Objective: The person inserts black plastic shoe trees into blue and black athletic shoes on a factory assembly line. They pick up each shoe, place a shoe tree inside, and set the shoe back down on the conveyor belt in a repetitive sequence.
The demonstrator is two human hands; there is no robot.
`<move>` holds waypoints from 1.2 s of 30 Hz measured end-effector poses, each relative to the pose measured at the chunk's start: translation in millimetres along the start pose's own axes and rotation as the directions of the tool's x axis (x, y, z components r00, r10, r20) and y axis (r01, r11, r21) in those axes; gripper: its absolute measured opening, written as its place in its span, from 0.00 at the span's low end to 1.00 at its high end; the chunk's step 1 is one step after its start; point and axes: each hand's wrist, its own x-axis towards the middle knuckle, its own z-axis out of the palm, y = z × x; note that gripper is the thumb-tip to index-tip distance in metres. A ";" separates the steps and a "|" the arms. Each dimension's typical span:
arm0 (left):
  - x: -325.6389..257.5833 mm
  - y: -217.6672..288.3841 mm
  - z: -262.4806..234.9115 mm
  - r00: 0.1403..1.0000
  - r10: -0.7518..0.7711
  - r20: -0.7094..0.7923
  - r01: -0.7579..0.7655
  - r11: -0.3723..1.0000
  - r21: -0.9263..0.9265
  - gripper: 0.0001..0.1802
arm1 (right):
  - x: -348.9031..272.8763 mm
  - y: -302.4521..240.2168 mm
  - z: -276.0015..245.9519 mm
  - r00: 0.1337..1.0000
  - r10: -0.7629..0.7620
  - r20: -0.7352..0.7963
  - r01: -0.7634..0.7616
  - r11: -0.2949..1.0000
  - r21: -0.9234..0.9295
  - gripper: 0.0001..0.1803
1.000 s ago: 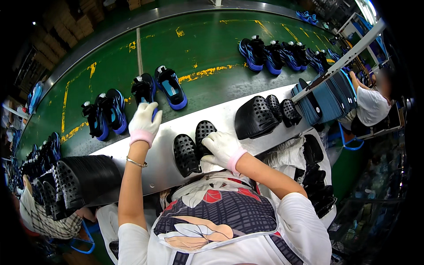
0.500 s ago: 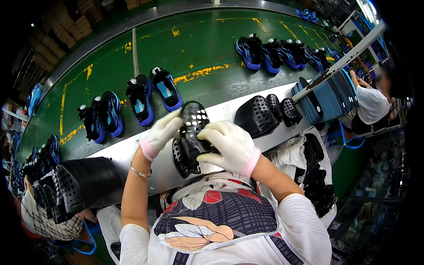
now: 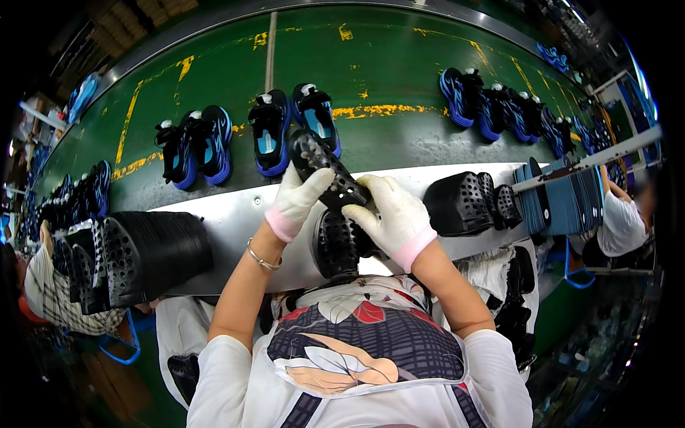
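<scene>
Two gloved hands grip one black studded outsole (image 3: 325, 170) above the near edge of the steel bench (image 3: 235, 214): the left hand (image 3: 296, 196) clamps its middle from the left, the right hand (image 3: 392, 214) pinches its lower end. A second outsole (image 3: 335, 242) lies beneath. Blue shoes (image 3: 292, 125) ride the green conveyor (image 3: 399, 57) beyond.
</scene>
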 end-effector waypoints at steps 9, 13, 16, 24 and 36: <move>16.5 -8.3 -16.0 0.988 -0.140 0.059 0.148 0.973 -0.178 0.16 | 37.1 6.8 11.1 0.996 -0.041 0.081 0.055 0.982 -0.178 0.19; 33.8 -20.8 -37.2 0.998 0.065 -0.015 -0.048 0.857 0.513 0.26 | 61.2 17.1 2.9 0.993 0.002 0.122 0.029 0.968 -0.251 0.21; 35.8 -8.9 -28.5 0.987 0.154 0.039 -0.126 0.609 0.783 0.29 | 95.4 29.0 -7.8 0.978 0.058 0.200 0.011 0.945 -0.326 0.25; 78.2 -35.2 -32.9 0.993 0.111 0.050 -0.087 0.365 0.927 0.18 | 202.7 28.3 -12.5 0.845 0.160 0.510 0.028 0.940 -0.341 0.32; 120.0 -22.2 -41.8 0.948 -0.271 -0.169 0.224 0.186 0.957 0.22 | 238.3 22.8 101.7 0.904 0.133 0.407 0.192 0.723 -0.663 0.17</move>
